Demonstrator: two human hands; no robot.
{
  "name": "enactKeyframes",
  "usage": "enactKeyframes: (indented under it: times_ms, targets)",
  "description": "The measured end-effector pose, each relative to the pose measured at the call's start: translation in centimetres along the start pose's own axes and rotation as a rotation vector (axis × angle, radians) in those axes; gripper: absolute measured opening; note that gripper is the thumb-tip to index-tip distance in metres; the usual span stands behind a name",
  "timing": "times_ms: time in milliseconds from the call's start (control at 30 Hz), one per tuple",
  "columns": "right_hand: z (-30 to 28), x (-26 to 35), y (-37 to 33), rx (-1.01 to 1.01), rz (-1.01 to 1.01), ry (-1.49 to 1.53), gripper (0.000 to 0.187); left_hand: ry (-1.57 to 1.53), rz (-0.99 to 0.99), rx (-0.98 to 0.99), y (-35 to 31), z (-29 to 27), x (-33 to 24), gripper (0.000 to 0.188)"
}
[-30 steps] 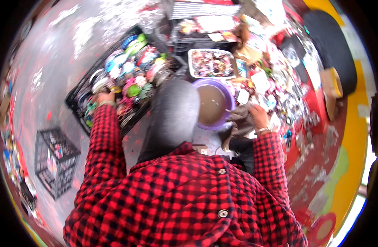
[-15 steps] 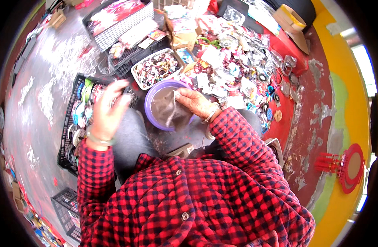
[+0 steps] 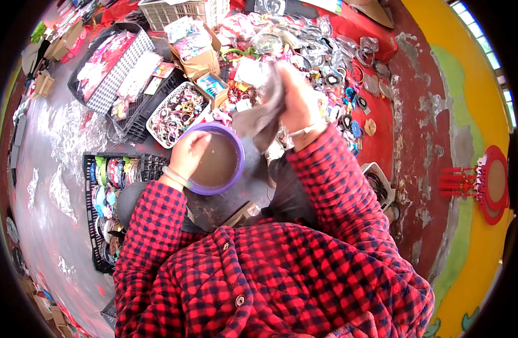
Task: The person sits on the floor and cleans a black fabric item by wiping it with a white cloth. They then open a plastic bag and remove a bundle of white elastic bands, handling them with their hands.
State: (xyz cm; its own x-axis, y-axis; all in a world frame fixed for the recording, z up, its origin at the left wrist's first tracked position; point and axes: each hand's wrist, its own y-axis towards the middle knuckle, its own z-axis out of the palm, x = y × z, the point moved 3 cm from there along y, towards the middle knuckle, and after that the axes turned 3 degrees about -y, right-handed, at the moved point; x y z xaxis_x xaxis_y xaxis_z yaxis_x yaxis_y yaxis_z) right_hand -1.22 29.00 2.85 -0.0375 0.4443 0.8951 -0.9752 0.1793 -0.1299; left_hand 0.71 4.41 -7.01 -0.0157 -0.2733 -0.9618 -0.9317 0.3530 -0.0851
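One cloth (image 3: 262,121), grey-brown, limp, blurred, hanging from the person's right hand (image 3: 298,101), just right of the tub. One round tub (image 3: 241,160), purple, upright, containing murky brown water (image 3: 219,163); left hand (image 3: 189,155) over its left rim, contact unclear from here.

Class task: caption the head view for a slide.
Right hand holding a grey-brown cloth, left hand at a round purple tub of murky liquid.

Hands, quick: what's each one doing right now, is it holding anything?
Left hand: at the purple bucket; can't tell if it's open or closed.
Right hand: closed, holding a grey-brown cloth.
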Motion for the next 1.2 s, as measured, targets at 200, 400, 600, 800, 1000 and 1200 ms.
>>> enactKeyframes:
  times_ms: [200, 400, 600, 800, 1000, 1200]
  targets:
    - [-11.6, 5.6, 4.4, -0.041, -0.069, -0.157, 0.03, 0.092, 0.086, 0.003, 0.9, 0.5, 0.7, 0.015]
    - [-24.9, -0.4, 7.1, -0.079, 0.081, -0.59, 0.013, 0.182, 0.105, 0.086, 0.8, 1.4, 1.2, 0.015]
    - [-32.3, -12.6, 6.8, 0.192, 0.371, -1.866, 0.029, 0.298, 0.067, 0.173, 0.8, 2.3, 0.4, 0.015]
    - [-28.9, -18.2, 7.7, 0.289, 0.575, -2.055, 0.068, 0.401, 0.034, 0.222, 1.0, 3.0, 1.5, 0.014]
    - [-29.5, -21.3, 8.5, 0.226, 0.616, -1.939, 0.067, 0.433, 0.029, 0.272, 1.9, 3.8, 1.7, 0.014]
    - [-30.8, -17.0, 6.6, 0.08, 0.516, -2.011, 0.035, 0.45, 0.043, 0.272, 1.6, 3.8, 1.8, 0.014]
